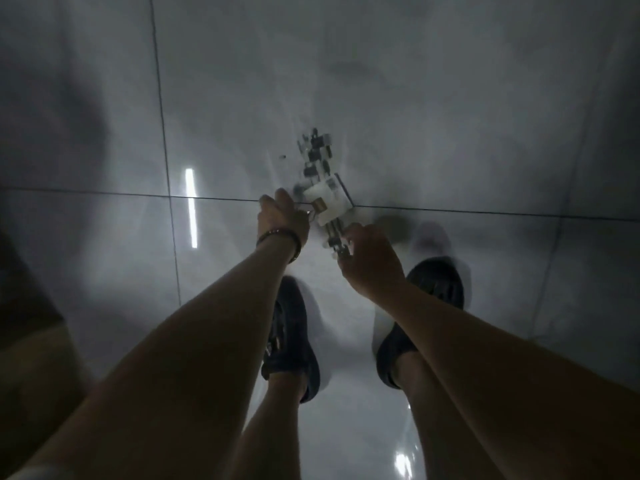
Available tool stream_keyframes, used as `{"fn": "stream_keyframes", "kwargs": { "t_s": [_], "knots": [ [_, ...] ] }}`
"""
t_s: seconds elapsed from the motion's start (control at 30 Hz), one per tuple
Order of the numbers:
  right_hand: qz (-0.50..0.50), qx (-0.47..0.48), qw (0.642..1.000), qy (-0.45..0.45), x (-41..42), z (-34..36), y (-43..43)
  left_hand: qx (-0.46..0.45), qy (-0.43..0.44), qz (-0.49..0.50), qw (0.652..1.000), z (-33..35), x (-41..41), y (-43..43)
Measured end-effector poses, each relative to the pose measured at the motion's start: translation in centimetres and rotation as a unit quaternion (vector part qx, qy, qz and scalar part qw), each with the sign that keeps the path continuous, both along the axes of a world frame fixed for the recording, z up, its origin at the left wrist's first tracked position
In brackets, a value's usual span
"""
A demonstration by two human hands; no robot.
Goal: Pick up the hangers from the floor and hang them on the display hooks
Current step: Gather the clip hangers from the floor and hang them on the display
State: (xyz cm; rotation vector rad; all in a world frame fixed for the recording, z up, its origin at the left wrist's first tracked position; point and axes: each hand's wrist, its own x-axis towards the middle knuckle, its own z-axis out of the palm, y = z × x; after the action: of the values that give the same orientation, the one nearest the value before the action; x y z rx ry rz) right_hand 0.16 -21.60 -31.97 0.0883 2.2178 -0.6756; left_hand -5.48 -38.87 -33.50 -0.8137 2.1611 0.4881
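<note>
as seen from the head camera looking straight down, a bundle of clear plastic hangers [320, 188] with dark clips [316, 154] lies between the two hands, over a glossy grey tiled floor [433, 109]. left hand [282, 218]: back turned to the camera, fingers curled under and away, closed at the thin wire hooks [309, 212] that run out from the middle of the bundle to its edge. right hand [369, 259]: fingers and thumb bent round the near end of the bundle, gripping it from the right. the bundle runs lengthwise away from the person, its near end at the right hand and its far, clip-bearing end pointing up the frame; motion blur makes it impossible to tell whether that far end touches the floor or hangs just above it. a dark beaded bracelet [278, 237] circles the left wrist. both bare forearms reach down from the lower corners of the frame. two dark shoes stand below the hands, the left shoe [292, 341] under the left forearm and the right shoe [420, 317] partly hidden by the right forearm. a dark grout line [104, 193] crosses the floor and passes under the bundle; a bright strip of reflected light [191, 209] lies well to the left of the left hand
</note>
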Motion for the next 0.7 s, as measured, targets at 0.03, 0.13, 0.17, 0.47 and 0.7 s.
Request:
{"fn": "stream_keyframes", "kwargs": {
  "t_s": [0.03,0.13,0.17,0.47,0.7],
  "knots": [
    [-0.015,-0.005,1.000,0.010,0.4,0.1,0.5,0.009,0.003,0.026,1.000,-0.1,0.1,0.2],
    [-0.049,-0.021,0.998,0.012,1.1,2.1,2.3,0.106,-0.014,0.168,0.980,1.9,0.4,1.7],
    [-0.050,-0.029,0.998,0.011,1.2,3.3,2.9,0.138,-0.014,0.218,0.966,3.3,0.5,2.3],
    [-0.004,0.027,0.989,0.148,-0.3,22.4,7.1,0.254,0.006,0.236,0.938,27.3,-3.7,8.7],
    [-0.082,0.000,0.969,0.234,-5.7,45.9,13.6,0.354,0.047,0.084,0.930,53.9,-9.8,14.0]
  ]
}}
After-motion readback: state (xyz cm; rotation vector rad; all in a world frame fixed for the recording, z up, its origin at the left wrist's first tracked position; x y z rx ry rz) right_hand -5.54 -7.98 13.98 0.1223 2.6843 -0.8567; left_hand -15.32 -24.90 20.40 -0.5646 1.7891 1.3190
